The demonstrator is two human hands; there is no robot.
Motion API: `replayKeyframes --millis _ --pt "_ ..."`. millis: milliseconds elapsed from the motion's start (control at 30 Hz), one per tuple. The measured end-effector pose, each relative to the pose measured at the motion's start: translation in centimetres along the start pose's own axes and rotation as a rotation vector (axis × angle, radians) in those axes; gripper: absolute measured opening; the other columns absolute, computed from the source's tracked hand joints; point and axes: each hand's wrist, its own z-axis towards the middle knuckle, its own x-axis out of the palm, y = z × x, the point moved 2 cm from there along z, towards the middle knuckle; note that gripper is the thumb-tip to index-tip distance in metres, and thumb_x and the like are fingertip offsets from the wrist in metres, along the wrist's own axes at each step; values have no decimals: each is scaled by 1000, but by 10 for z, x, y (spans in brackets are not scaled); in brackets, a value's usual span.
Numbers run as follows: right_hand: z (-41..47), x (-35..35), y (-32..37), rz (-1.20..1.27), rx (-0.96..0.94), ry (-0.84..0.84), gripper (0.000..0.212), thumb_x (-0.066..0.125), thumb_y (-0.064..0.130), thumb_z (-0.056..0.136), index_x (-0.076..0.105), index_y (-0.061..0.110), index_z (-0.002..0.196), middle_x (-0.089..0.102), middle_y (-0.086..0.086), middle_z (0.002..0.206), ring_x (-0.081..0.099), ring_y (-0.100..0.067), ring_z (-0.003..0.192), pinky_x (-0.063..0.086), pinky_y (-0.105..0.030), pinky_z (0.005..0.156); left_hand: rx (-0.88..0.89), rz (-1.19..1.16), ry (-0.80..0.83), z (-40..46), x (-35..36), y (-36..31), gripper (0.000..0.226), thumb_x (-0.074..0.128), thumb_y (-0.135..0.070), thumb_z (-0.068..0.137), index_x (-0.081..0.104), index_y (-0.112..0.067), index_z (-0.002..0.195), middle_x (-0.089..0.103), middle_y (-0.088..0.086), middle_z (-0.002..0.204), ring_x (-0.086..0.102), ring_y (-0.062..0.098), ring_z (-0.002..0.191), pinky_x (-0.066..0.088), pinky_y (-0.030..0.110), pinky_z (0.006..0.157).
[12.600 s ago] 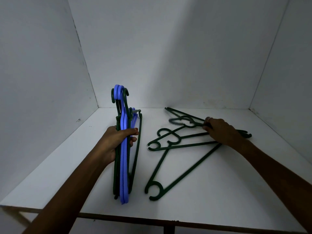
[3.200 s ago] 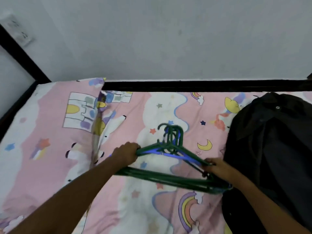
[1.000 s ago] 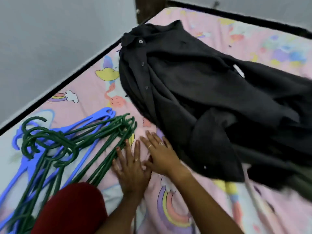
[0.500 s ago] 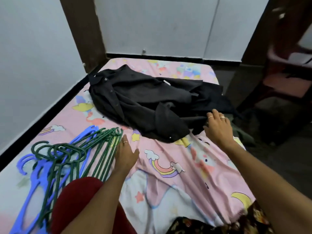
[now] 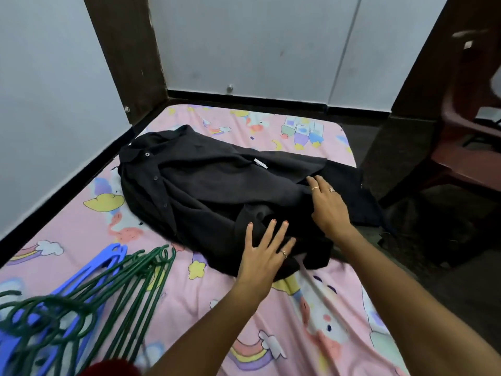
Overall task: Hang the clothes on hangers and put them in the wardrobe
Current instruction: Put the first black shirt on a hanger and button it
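Now, shirt position: the black shirt (image 5: 217, 191) is lying crumpled in the middle of the bed (image 5: 298, 335), its collar pointing to the far left corner and its lower part coming toward me and to the right.
Long axis: it is running diagonally, from the collar at far left to the hem at near right.
Left hand: my left hand (image 5: 260, 256) is resting flat on the near edge of the shirt, the fingers (image 5: 271, 229) spread and straight, gripping nothing.
Right hand: my right hand (image 5: 328, 204) is lying a little farther on the right part of the cloth, fingers loosely straight, also pinching nothing.
Direction to the collar: from both hands the collar is lying ahead and to the left; I am judging the left hand to be the nearer one.
Hangers: the green and blue hangers (image 5: 81, 302) are lying in a heap at near left, just beside my left arm, apart from the shirt.
Next need: I am thinking the shirt must be spread out first.
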Motion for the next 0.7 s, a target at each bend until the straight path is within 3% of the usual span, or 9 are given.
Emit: replayKeyframes --millis 33,100,200,267,367,433,533,600,700 --pt "13 5 -1 18 -38 25 91 57 -8 76 16 17 153 16 -9 159 20 -27 145 34 -41 110 -6 -11 19 5 5 6 78 60 -18 88 15 -22 151 -13 7 160 -13 29 147 -8 67 108" --pt "36 13 0 53 -140 159 97 52 -10 75 12 32 153 9 -3 160 13 -26 147 29 -46 113 5 -104 79 13 8 21 49 57 -13 89 46 -15 136 24 9 156 9 28 147 -2 62 113" --pt "71 26 5 76 -244 362 79 48 -3 79 35 36 146 11 5 160 11 -21 147 22 -51 115 -94 -505 101 17 17 48 25 48 -13 92 61 -14 114 62 10 117 52 28 118 28 38 110" --pt "85 25 15 320 -208 248 60 44 -5 80 55 21 132 34 1 153 29 -21 142 27 -43 114 -256 -910 -8 11 15 67 21 45 -19 95 61 -12 108 67 16 98 63 34 96 46 38 86" --pt "97 -4 26 981 79 58 53 33 -12 79 62 11 117 63 0 118 55 -20 117 42 -28 101 -504 -1077 -258 -2 -1 102 18 54 -26 96 57 -8 98 67 14 82 65 33 81 44 33 69" --pt "100 -27 29 1204 221 -7 49 29 -11 79 62 9 110 65 -3 106 59 -18 103 49 -32 95 -540 -1001 -281 -10 -20 123 37 62 -51 85 49 -18 95 65 2 76 65 23 75 46 30 65" --pt "96 -78 32 1147 213 -153 40 30 -8 72 60 11 91 60 -1 81 55 -14 79 50 -26 75 -513 -342 1 -20 -49 148 79 53 -79 71 36 -22 124 67 2 95 66 24 89 49 33 71" --pt "87 -122 23 938 175 -291 38 32 2 69 57 23 88 57 2 75 52 -11 70 48 -26 67 -463 -3 138 -28 -68 164 72 54 -61 85 34 -14 135 64 7 113 63 28 105 47 35 76" --pt "54 -187 13 692 173 -468 51 29 10 62 60 18 102 60 -13 90 56 -26 85 46 -45 77 -440 99 200 -50 -102 192 31 51 -23 92 55 -15 122 60 11 118 60 30 110 48 38 84"
